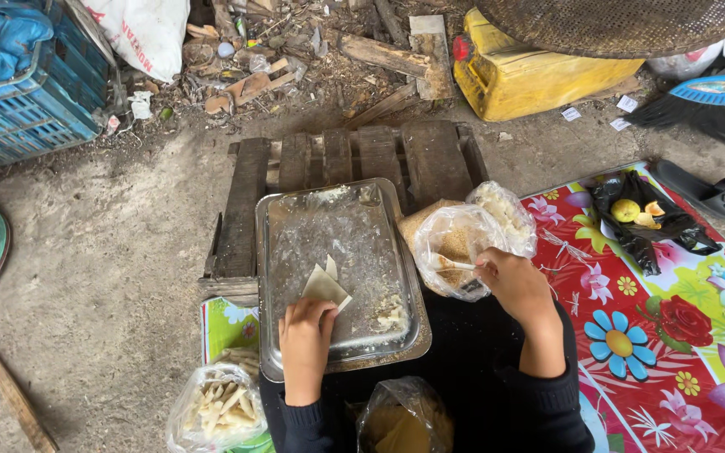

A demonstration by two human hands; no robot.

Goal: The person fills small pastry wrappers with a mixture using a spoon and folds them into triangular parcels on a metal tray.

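A metal tray (295,252) lies on a low wooden pallet (430,155). My left hand (305,335) presses on a pale square wrapper (325,287) on the tray's near part. My right hand (513,281) holds a small spoon (451,264) that reaches into a clear plastic bag (456,247) of brownish filling. A second bag of white shreds (507,214) sits just behind it. Bits of white filling (391,314) lie at the tray's near right corner.
A bag of rolled pieces (218,409) stands near left, another bag (403,419) at my lap. A flowered mat (673,335) lies right with a black bag of fruit (644,218). Blue crate (27,92), yellow can (530,75), sandal (711,195) and wood debris ring the back.
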